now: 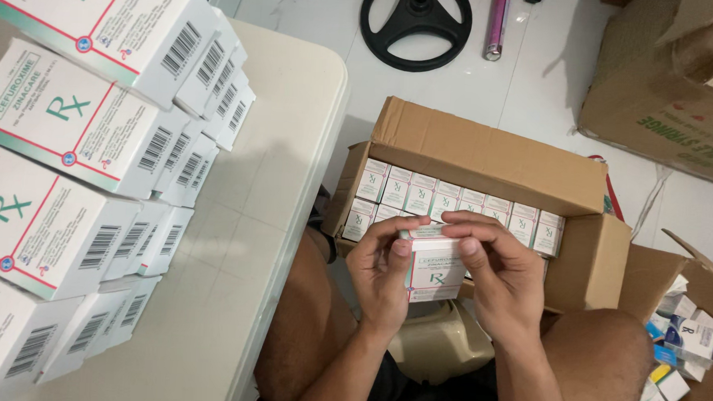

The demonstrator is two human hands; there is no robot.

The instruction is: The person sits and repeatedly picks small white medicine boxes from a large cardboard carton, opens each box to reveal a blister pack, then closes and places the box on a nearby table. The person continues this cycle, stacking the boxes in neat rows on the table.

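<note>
Both hands (442, 268) grip a small white box (436, 272) above the carton (494, 158).

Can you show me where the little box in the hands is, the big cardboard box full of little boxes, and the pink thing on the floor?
small white box (436, 270): head view, its front face.
open cardboard box (487, 154): head view, its back flap.
pink tube (498, 24): head view, its middle.
</note>
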